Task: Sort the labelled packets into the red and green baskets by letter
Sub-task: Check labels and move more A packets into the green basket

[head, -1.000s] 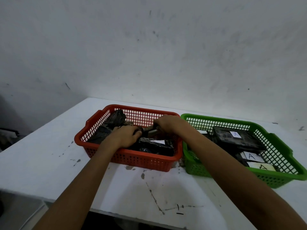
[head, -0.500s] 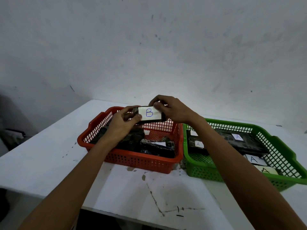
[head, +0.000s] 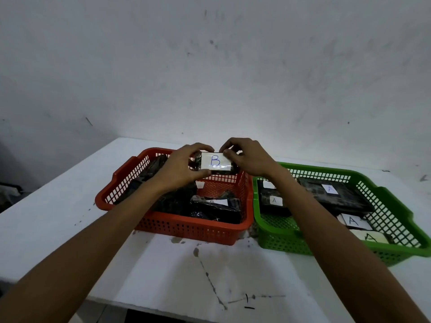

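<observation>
Pinches the B-labelled packet [head: 215, 162] at both ends between left hand [head: 179, 170] and right hand [head: 248, 159], label turned up, probably for reading. Holds it just above the red basket [head: 186, 229], with the green basket [head: 291, 243] of A-labelled packets [head: 338, 200] right of the right hand.

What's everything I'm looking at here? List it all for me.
Red basket: one, red, table's left.
Green basket: one, green, right of it.
B packet: one, dark, white label, held above the red basket.
Other packets: several, dark, in the red basket.
A packets: at least four, mostly dark, in the green basket.
Table: one, white, stained.
Left hand: one, grips B packet's left end.
Right hand: one, pinches its right end.
</observation>
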